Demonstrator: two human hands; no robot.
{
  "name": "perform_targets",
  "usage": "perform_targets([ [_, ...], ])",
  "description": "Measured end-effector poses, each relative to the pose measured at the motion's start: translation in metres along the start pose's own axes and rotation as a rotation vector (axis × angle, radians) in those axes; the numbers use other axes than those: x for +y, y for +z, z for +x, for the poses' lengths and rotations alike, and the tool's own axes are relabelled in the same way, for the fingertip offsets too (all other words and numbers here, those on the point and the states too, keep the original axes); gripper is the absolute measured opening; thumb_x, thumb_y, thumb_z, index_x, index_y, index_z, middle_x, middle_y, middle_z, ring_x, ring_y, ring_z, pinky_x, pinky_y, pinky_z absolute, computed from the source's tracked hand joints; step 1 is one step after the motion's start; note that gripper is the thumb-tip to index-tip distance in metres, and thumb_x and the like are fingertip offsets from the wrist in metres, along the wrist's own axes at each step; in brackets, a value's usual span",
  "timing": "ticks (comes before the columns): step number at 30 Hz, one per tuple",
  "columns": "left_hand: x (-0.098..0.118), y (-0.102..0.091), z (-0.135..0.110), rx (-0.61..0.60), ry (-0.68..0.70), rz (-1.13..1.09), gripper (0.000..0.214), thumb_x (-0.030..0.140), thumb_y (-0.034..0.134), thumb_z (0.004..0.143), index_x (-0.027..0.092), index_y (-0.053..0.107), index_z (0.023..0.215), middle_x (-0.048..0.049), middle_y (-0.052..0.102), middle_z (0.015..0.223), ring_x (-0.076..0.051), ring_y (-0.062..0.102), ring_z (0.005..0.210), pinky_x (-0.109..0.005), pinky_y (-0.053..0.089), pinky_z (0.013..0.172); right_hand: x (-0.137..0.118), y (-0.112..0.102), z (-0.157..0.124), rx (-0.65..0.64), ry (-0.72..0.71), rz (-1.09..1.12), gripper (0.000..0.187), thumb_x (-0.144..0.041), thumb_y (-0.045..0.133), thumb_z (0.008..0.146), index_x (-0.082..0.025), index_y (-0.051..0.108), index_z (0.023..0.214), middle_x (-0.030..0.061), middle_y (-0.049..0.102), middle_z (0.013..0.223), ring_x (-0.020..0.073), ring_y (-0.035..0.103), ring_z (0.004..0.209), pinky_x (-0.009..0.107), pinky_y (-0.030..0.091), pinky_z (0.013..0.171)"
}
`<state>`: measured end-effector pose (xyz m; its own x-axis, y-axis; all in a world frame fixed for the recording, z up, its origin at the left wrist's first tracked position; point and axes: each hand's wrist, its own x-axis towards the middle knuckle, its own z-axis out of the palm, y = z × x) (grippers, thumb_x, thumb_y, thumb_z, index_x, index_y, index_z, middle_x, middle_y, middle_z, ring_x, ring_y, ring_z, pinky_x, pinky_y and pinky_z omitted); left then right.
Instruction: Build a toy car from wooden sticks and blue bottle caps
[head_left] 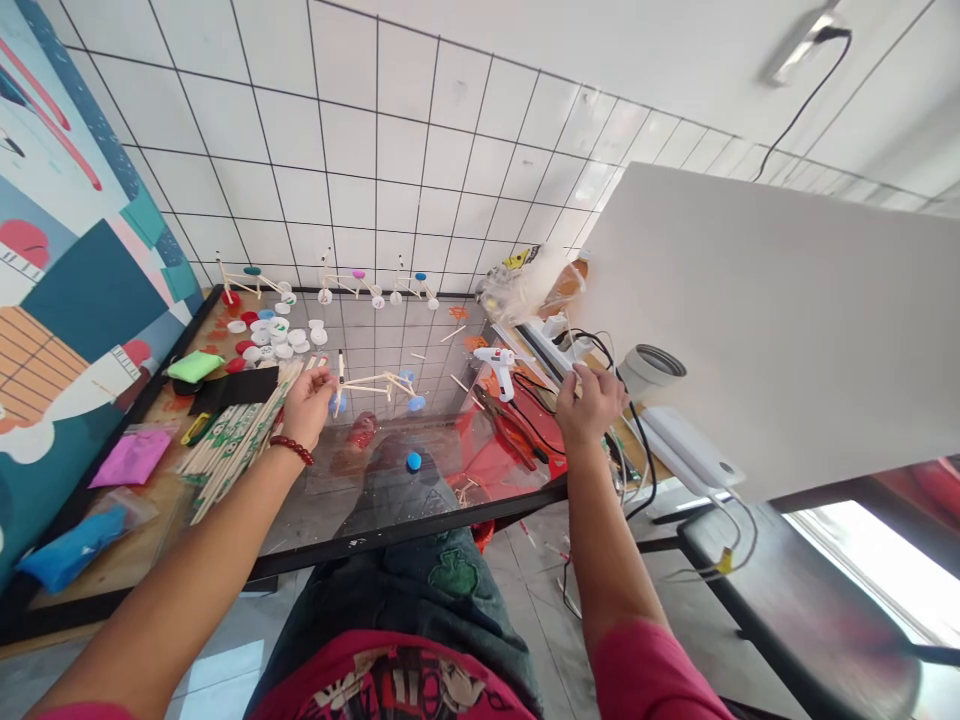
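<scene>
My left hand (307, 403) reaches over the glass table (390, 480), fingers pinched at the end of a small stick model with blue caps (386, 385). A black marker (340, 366) stands just beside those fingers. My right hand (591, 402) rests at the table's right edge, its fingers curled on black cables (634, 420) next to a white power strip (559, 345). A white glue gun (496, 365) stands between the two hands.
A bundle of wooden sticks (232, 440) lies left of my left hand, with white and red bottle caps (274, 335) behind. Three finished stick models (337, 283) line the tiled wall. A white board (780, 320) leans at right. A loose blue cap (413, 460) lies on the glass.
</scene>
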<state>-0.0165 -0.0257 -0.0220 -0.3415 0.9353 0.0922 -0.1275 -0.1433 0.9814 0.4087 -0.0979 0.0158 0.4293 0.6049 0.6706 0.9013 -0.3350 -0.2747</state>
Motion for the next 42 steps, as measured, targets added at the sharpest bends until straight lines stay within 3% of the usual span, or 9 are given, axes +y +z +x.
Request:
perform_targets([
  [8,0.003,0.002,-0.003,0.018,-0.005,0.029,0.025,0.030,0.073,0.069,0.018,0.069,0.091,-0.0029,0.070,0.085,-0.015,0.065,0.077,-0.025,0.052,0.068,-0.107,-0.023,-0.060,-0.358,-0.473,0.665,0.022,-0.031,0.057,0.094,-0.027,0.077,0.099,0.0090,0.073,0.093,0.0252,0.067,0.090,0.040,0.051,0.088],
  [12,0.003,0.000,-0.003,0.022,-0.024,0.002,0.024,0.032,0.072,0.074,0.018,0.069,0.092,-0.0027,0.070,0.083,-0.013,0.065,0.073,-0.024,0.051,0.067,-0.141,-0.005,-0.053,-0.526,-0.422,0.893,0.018,-0.029,0.060,0.090,-0.023,0.077,0.090,0.0041,0.071,0.079,0.0184,0.062,0.072,0.033,0.051,0.077],
  [15,0.001,0.000,-0.002,0.029,-0.026,0.000,0.024,0.036,0.073,0.076,0.018,0.068,0.091,-0.0032,0.070,0.082,-0.013,0.066,0.073,-0.024,0.052,0.067,-0.147,0.013,-0.041,-0.631,-0.303,0.951,0.025,-0.032,0.066,0.085,-0.020,0.076,0.105,0.0048,0.072,0.090,0.0177,0.063,0.080,0.033,0.053,0.082],
  [21,0.001,0.001,-0.003,0.045,-0.010,-0.025,0.027,0.041,0.077,0.076,0.019,0.065,0.087,-0.0026,0.069,0.078,-0.014,0.066,0.071,-0.025,0.053,0.066,-0.137,0.038,-0.035,-0.853,-0.371,0.989,0.094,-0.034,0.088,0.063,-0.022,0.051,0.149,0.0136,0.060,0.141,0.0249,0.060,0.116,0.044,0.050,0.102],
  [26,0.008,0.001,0.000,0.121,0.038,-0.099,0.027,0.039,0.074,0.075,0.020,0.063,0.090,-0.0012,0.067,0.080,-0.014,0.066,0.074,-0.027,0.056,0.073,-0.123,0.027,-0.045,-0.648,-0.374,1.037,0.037,-0.032,0.073,0.081,-0.019,0.071,0.115,0.0083,0.072,0.105,0.0208,0.064,0.092,0.039,0.053,0.088],
  [31,0.033,-0.001,-0.002,0.256,0.132,-0.216,0.025,0.024,0.070,0.072,0.022,0.063,0.096,-0.0022,0.067,0.093,-0.015,0.068,0.088,-0.029,0.057,0.085,-0.112,-0.009,-0.071,-0.911,-0.580,1.076,0.024,-0.036,0.076,0.085,-0.019,0.075,0.102,0.0038,0.072,0.089,0.0175,0.065,0.081,0.032,0.053,0.078],
  [34,0.059,-0.005,-0.026,0.322,0.301,-0.233,0.027,0.021,0.072,0.073,0.025,0.065,0.100,-0.0031,0.068,0.102,-0.018,0.068,0.102,-0.032,0.056,0.094,-0.112,-0.018,-0.087,-0.962,-0.669,1.003,0.048,-0.039,0.085,0.078,-0.020,0.071,0.120,0.0047,0.070,0.095,0.0194,0.067,0.086,0.032,0.054,0.079],
  [37,0.077,-0.009,-0.075,0.238,0.460,-0.153,0.024,0.027,0.071,0.084,0.029,0.068,0.107,-0.0038,0.069,0.112,-0.022,0.066,0.116,-0.039,0.053,0.106,-0.117,-0.022,-0.095,-0.924,-0.762,0.866,0.035,-0.032,0.081,0.083,-0.019,0.073,0.115,0.0053,0.070,0.092,0.0199,0.067,0.084,0.031,0.052,0.077],
  [42,0.064,-0.005,-0.173,0.048,0.221,-0.150,0.022,0.040,0.073,0.088,0.035,0.073,0.110,-0.0049,0.072,0.109,-0.023,0.070,0.109,-0.042,0.055,0.106,-0.131,-0.054,-0.113,-0.686,-0.686,0.931,0.013,-0.032,0.074,0.091,-0.025,0.073,0.102,0.0026,0.072,0.082,0.0184,0.067,0.076,0.033,0.049,0.077],
])
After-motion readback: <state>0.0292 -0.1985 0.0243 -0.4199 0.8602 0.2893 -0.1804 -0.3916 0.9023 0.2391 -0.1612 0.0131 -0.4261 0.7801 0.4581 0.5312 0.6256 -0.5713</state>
